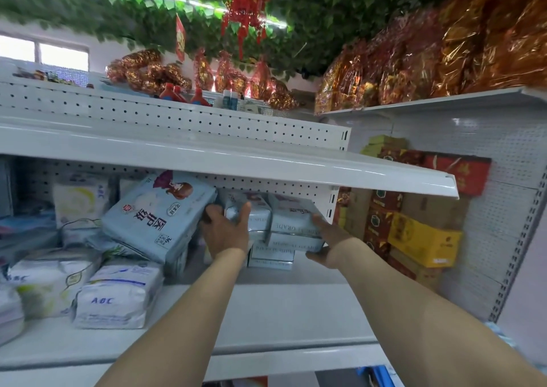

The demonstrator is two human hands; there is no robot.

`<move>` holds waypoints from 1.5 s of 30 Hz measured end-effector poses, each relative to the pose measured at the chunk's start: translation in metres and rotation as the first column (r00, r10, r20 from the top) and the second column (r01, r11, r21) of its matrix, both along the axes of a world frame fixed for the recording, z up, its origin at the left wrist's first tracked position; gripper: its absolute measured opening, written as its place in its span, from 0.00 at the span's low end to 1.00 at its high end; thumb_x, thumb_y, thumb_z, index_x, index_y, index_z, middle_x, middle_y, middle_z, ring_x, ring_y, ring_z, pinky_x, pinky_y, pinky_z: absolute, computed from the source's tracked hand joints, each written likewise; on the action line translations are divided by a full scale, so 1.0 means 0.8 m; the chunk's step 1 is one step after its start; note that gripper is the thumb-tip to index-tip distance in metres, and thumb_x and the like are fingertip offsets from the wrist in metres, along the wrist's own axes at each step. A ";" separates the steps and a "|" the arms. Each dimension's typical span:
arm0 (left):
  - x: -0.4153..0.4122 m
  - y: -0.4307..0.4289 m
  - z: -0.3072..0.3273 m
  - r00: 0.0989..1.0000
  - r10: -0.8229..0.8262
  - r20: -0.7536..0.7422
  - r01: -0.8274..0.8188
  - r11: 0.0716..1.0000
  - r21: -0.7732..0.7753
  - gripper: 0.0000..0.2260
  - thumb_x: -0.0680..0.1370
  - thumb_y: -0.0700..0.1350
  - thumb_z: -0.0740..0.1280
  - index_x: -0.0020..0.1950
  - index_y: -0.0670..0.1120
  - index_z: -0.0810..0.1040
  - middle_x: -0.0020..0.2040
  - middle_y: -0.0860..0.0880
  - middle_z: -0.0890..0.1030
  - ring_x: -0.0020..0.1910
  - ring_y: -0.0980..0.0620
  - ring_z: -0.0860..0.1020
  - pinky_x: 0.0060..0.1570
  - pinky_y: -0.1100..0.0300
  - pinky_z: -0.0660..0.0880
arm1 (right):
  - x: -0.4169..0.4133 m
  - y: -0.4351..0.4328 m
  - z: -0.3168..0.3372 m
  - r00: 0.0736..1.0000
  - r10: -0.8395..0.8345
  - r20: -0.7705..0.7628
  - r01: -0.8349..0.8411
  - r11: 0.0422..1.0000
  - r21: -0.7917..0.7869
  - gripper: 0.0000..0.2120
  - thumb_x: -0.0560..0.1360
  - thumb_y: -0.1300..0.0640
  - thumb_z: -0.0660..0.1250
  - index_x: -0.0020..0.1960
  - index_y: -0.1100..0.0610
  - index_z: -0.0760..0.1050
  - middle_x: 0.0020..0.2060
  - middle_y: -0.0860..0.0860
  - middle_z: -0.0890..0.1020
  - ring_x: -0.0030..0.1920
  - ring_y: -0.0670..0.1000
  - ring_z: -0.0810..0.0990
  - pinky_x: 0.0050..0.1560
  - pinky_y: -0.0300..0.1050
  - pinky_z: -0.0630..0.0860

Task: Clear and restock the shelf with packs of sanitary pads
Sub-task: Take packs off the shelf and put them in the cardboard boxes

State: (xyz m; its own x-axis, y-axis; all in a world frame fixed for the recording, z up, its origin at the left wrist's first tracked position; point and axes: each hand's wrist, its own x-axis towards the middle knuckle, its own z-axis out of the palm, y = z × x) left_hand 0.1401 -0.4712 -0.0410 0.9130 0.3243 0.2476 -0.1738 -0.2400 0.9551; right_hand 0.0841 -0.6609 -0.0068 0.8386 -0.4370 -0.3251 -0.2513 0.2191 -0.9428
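Pale blue packs of sanitary pads [291,222] stand stacked at the back right of the white shelf [266,312]. My left hand [226,229] grips the left stack [259,215], thumb on its front and fingers round its left side. My right hand [328,246] holds the right stack at its lower right corner, thumb underneath. A large blue pack with a cartoon girl [157,212] leans tilted to the left of my hands. White ABC packs [114,298] lie at the front left.
Another white shelf [236,155] hangs close above the packs. Red and yellow boxes [420,232] are stacked on the unit to the right. Gold foil bags [429,61] sit on the top shelves.
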 end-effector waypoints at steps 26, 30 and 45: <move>-0.129 -0.075 -0.007 0.977 -0.168 -0.131 0.034 0.729 -0.684 0.26 0.70 0.41 0.80 0.63 0.39 0.74 0.56 0.44 0.80 0.50 0.45 0.80 0.54 0.54 0.79 | -0.143 -0.114 -0.054 0.965 0.090 0.248 -0.129 0.981 0.147 0.22 0.72 0.53 0.78 0.62 0.58 0.76 0.60 0.57 0.80 0.61 0.58 0.78 0.37 0.48 0.82; -0.204 -0.127 -0.012 0.956 -0.266 -0.125 0.112 0.723 -0.682 0.22 0.73 0.42 0.77 0.63 0.39 0.74 0.60 0.44 0.79 0.57 0.44 0.78 0.65 0.50 0.75 | -0.178 -0.189 -0.060 0.960 0.075 0.269 -0.116 0.984 0.138 0.22 0.72 0.51 0.78 0.62 0.57 0.76 0.59 0.56 0.81 0.59 0.57 0.80 0.34 0.47 0.82; -0.377 -0.384 -0.140 0.854 -0.465 -0.234 0.167 0.670 -0.723 0.17 0.73 0.43 0.77 0.58 0.41 0.79 0.56 0.45 0.83 0.54 0.49 0.81 0.54 0.58 0.79 | -0.379 -0.487 -0.169 0.992 -0.025 0.127 0.030 0.999 -0.040 0.23 0.69 0.49 0.79 0.61 0.53 0.77 0.57 0.54 0.85 0.53 0.53 0.84 0.43 0.47 0.82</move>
